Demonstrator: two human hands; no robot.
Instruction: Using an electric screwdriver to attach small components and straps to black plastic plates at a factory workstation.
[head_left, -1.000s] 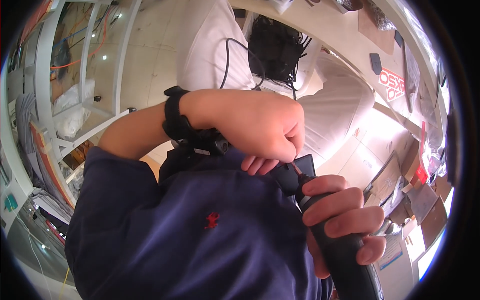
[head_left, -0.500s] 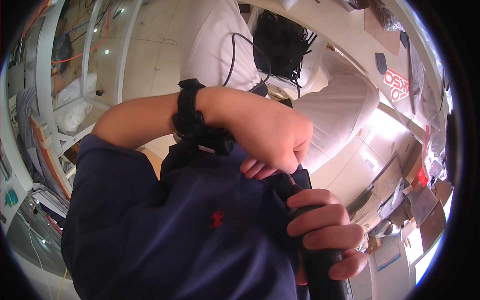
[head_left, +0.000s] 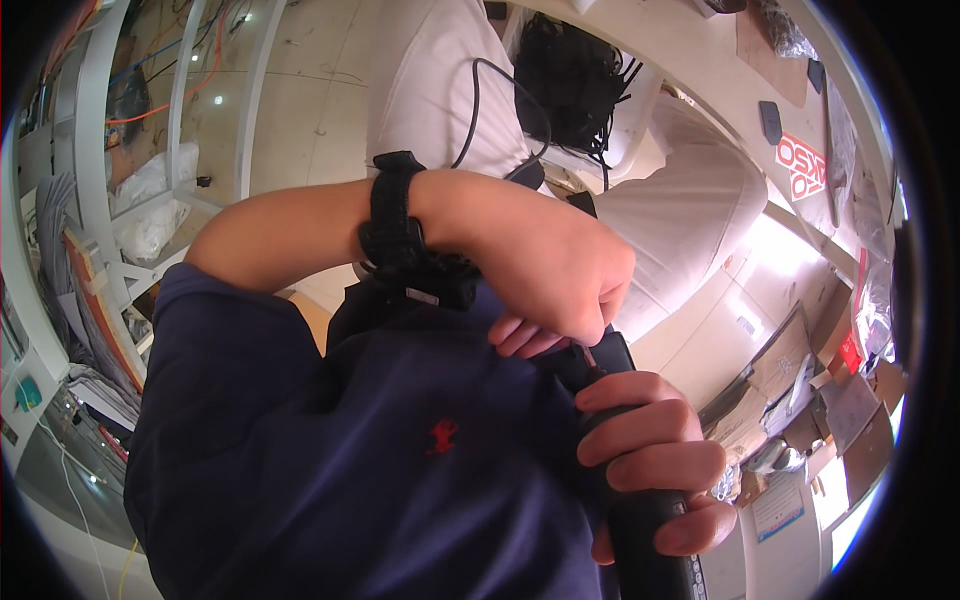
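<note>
Right grip (head_left: 655,440), a narrow gap below the curled left grip (head_left: 560,270), clasps a black tool (head_left: 642,545); left's contents unclear.

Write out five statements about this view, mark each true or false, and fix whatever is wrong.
1. The right hand grips a black screwdriver-like tool. True.
2. The tool's thin tip points away from the left hand. False: the tip points toward the left hand.
3. The black wrist strap is on the right wrist. False: the strap is on the left wrist.
4. The navy shirt bears a red emblem. True.
5. The red-and-white sticker is at the picture's lower left. False: the sticker is at the upper right.
</note>
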